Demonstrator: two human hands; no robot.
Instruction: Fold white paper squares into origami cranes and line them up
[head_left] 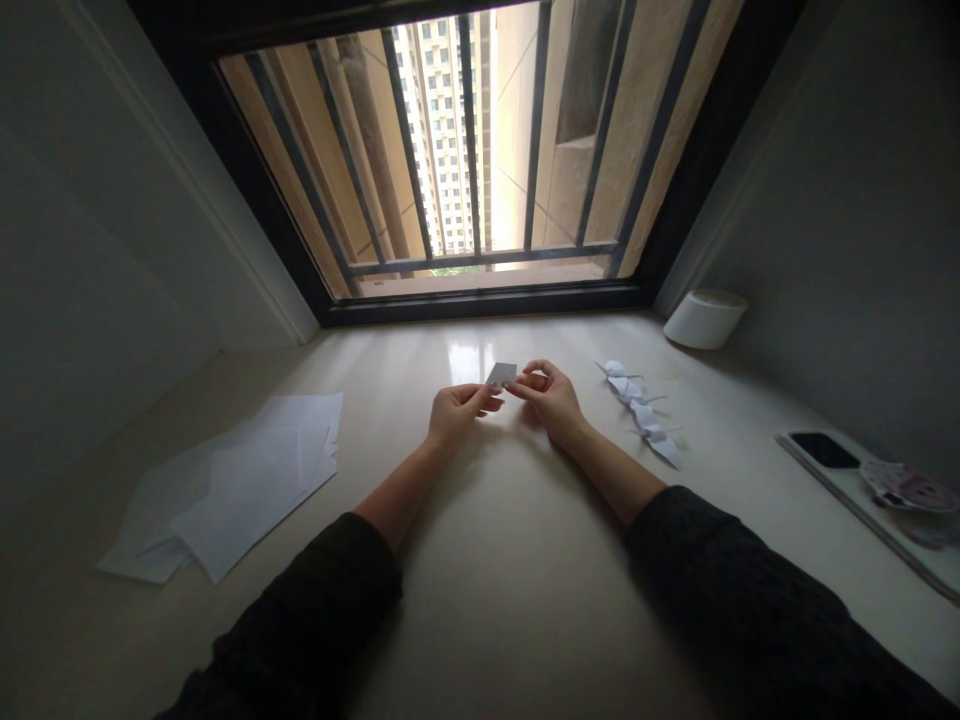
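- At the far middle of the windowsill (480,600), before the dark window frame (480,308), a small folded paper piece (504,372) sat between the two hands, its flat face angular and greyish in the backlight.
- The left hand (456,412) had its fingers closed on the paper's near left edge; the right hand (553,405) pinched it near the right corner, thumb toward the paper, the other fingers curled.
- Whether the paper touched the windowsill could not be told.
- Handling so small a piece well seemed to call for light fingertip pressure: one hand steadying the layers while the other lined up edges and corners, before any crease was pressed hard.
- A slipped layer would likely have left a crooked crease; pressing against the firm windowsill might have given a sharper line than working in the air.
- To the right ran a slanting row of white folded paper figures (643,412), crane-like, with thin points and crisp facets.
- On the left, thin, matte paper sheets (255,470) overlapped loosely, some edges uneven.
- The windowsill looked smooth and pale, with a soft gloss near the window.
- Far right stood a smooth white tapered container (701,322); nearer lay a flat phone (877,500) bearing a pinkish, rounded attachment.
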